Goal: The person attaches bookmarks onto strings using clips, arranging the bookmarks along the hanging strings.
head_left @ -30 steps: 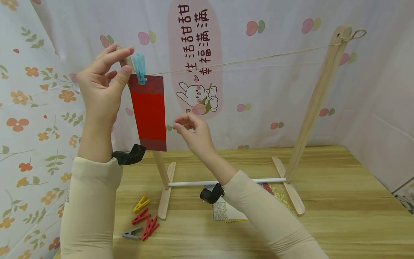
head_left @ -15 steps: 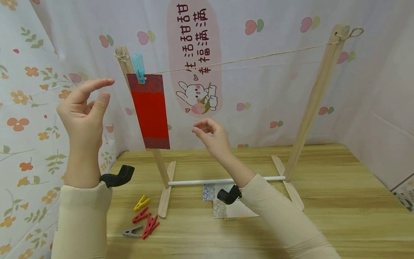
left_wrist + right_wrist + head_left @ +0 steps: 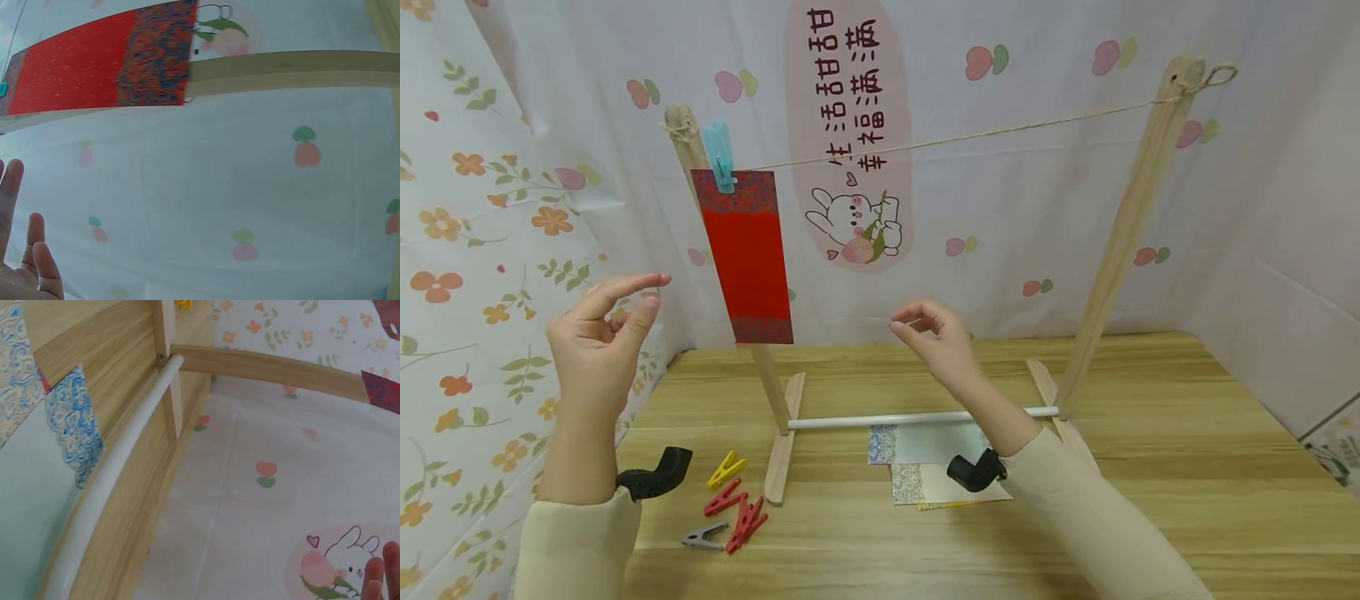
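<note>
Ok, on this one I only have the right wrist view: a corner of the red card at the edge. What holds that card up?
Observer: A light-blue clip at the top of the red card fastens it to the string.
Operator: I see a bit of yellow up top. Other clips around?
Observer: Yes, red clips and a grey clip lie near the yellow clip on the table.
Operator: And is the left hand holding anything?
Observer: Nothing shows in the left hand; it is apart from the card.
</note>
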The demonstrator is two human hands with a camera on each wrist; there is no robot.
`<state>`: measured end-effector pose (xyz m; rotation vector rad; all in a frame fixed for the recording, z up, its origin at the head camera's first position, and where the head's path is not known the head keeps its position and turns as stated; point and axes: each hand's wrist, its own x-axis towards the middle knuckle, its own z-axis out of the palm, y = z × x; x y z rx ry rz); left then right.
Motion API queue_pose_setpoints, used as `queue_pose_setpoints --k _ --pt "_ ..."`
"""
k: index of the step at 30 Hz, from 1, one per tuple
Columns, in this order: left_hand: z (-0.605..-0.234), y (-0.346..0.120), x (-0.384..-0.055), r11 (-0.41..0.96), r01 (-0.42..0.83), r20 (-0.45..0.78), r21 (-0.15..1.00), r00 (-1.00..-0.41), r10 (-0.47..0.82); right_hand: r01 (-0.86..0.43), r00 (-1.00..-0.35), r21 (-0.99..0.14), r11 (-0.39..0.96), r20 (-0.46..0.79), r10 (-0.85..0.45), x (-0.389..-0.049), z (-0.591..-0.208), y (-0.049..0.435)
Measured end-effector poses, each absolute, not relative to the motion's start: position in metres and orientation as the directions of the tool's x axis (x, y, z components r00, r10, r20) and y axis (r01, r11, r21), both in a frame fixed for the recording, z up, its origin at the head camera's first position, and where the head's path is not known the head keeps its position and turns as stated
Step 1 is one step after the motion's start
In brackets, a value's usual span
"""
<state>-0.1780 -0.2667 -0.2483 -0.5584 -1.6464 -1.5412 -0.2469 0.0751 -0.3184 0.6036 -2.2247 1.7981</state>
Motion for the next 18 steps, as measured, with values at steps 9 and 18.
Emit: queue_pose_setpoints --k 9,18 --pt "-0.283 -0.275 -0.153 0.570 0.460 0.660 0.681 -0.723 -0.204 -0.397 -0.913 -0.872 0.288 0.342 -0.223 -0.238 -0.341 0.108" --pt "-0.313 -0.290 -0.147 0.668 0.334 0.575 0.665 -0.800 -0.173 -0.413 -0.901 -0.816 0.406 0.299 -0.315 -0.234 -0.366 0.139"
